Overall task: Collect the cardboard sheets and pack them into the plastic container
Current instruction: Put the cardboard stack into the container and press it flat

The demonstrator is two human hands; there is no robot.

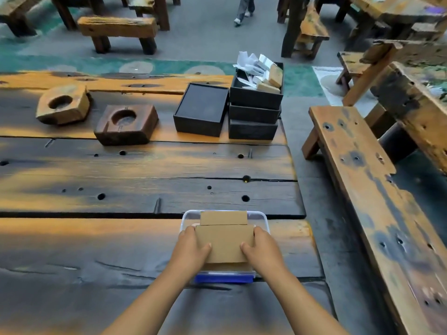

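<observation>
Head view of a weathered plank surface (145, 170). Near its front right corner sits a clear plastic container (260, 217) with a blue edge (223, 278) along its near side. Both hands grip one cardboard sheet (225, 243) over the container: the left hand (191, 250) clasps the sheet's left edge and the right hand (262, 250) its right edge, each with the thumb lying on top and the fingers curled around the side. A second cardboard sheet (223, 217) shows just beyond the held one, toward the container's far wall, and the edge of further cardboard (227, 266) shows below the held sheet at its near side; whether the held sheet rests on those beneath cannot be told. At the far side of the surface stand two wooden blocks with round hollows, one pale (63, 103) and one dark (127, 124), then a black box (200, 110) and, touching it on the right, a stack of black boxes (254, 114) whose top one holds white paper scraps (251, 65) and tan pieces (271, 81). A wooden bench (362, 177) runs alongside the surface on the right.
</observation>
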